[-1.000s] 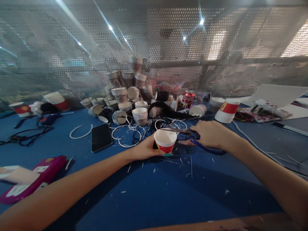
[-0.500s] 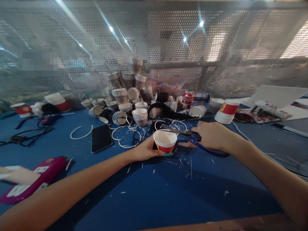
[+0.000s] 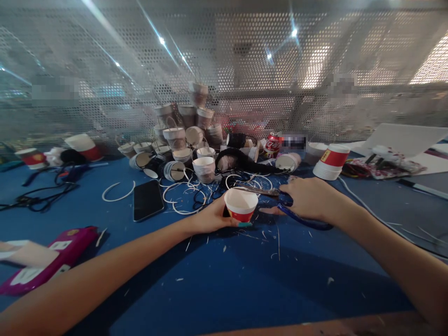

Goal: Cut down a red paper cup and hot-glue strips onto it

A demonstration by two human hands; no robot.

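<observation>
Just right of the middle, my left hand (image 3: 213, 213) is wrapped round a red and white paper cup (image 3: 241, 205), its mouth tilted up towards me. A thumb with a green nail presses on the cup's lower front; the other fingers are mostly hidden behind it. In my right hand (image 3: 306, 198) is a pair of scissors (image 3: 259, 190) with dark blue handles. Their blades point left and lie at the cup's far rim; whether they cut into the paper I cannot make out.
Behind my hands stands a pile of wrapped cups (image 3: 174, 138) with loose white cord (image 3: 175, 205). A black phone (image 3: 148, 200) and a purple case (image 3: 66, 252) lie left. To the right are stacked paper cups (image 3: 332, 162) and a red can (image 3: 273, 143). Paper scraps dot the blue table (image 3: 217, 289).
Hardly anything differs. The cup and both hands keep almost the same place, with the scissors still at the rim; the whole view has shifted very slightly.
</observation>
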